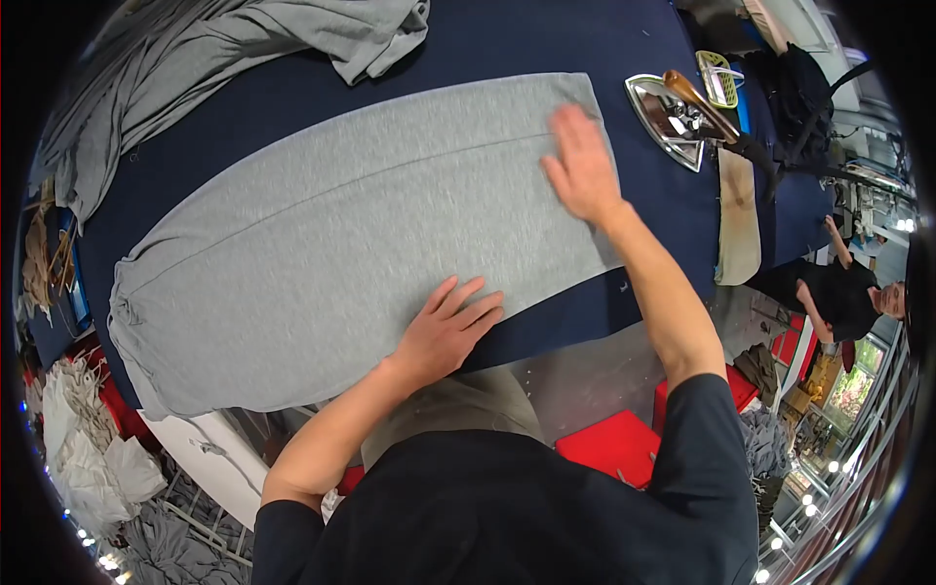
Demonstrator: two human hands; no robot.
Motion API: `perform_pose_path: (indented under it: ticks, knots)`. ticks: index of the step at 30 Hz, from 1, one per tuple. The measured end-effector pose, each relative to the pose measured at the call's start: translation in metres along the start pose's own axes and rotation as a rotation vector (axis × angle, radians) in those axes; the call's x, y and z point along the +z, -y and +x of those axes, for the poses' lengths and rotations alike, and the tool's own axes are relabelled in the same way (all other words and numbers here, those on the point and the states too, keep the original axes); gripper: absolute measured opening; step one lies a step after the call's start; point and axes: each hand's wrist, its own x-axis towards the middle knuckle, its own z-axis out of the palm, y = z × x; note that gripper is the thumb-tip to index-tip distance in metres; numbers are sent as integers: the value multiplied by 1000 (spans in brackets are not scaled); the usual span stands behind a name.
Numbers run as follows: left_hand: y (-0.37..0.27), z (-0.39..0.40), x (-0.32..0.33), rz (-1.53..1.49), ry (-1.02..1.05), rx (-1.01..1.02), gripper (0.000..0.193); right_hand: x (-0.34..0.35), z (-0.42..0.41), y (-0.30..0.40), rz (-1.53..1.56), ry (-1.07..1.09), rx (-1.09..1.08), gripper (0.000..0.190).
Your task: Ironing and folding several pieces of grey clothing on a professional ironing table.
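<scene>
A grey knit garment piece (351, 227) lies spread flat over a navy-covered ironing table (512, 36). A long seam runs along it, and its left end is gathered into wrinkles. My left hand (450, 325) rests on the edge nearest me with the fingers spread. Slightly blurred, my right hand (581, 164) lies over the cloth's right end, palm down, thumb apart from the fingers. Neither hand grips anything. To the right of my right hand stands a steam iron (667, 121) with a shiny metal body and a wooden handle (700, 106).
More grey fabric (241, 55) is heaped at the far left of the table. A scorched pad (738, 219) and a yellow plastic basket (718, 79) sit near the iron. A person (837, 296) stands at the right. Below the table are a red stool (610, 446) and white cloth (88, 446).
</scene>
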Motion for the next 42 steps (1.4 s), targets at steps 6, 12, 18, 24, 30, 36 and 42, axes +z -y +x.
perform_pose_path:
  ticks: [6, 12, 18, 24, 30, 36, 42]
  knots:
    - [-6, 47, 25, -86, -31, -42, 35, -84, 7, -91, -381, -85, 25, 66]
    - [-24, 109, 58, -60, -25, 26, 42, -142, 33, -185, -495, 313, 373, 35]
    - [-37, 123, 62, -23, 35, 22, 52, -159, 54, -64, 820, 477, 473, 30]
    - [-49, 135, 95, 117, 272, 34, 51, -52, 120, 112, 495, 615, 111, 39]
    - [-58, 149, 117, 290, 131, 79, 59, -42, 94, 86, 438, 400, 168, 34]
    - [-79, 162, 114, 130, 49, 20, 62, -97, 67, -59, 341, 283, 835, 38]
    - [-78, 94, 72, 36, 4, -112, 71, -128, 3, -29, 521, 656, 669, 35]
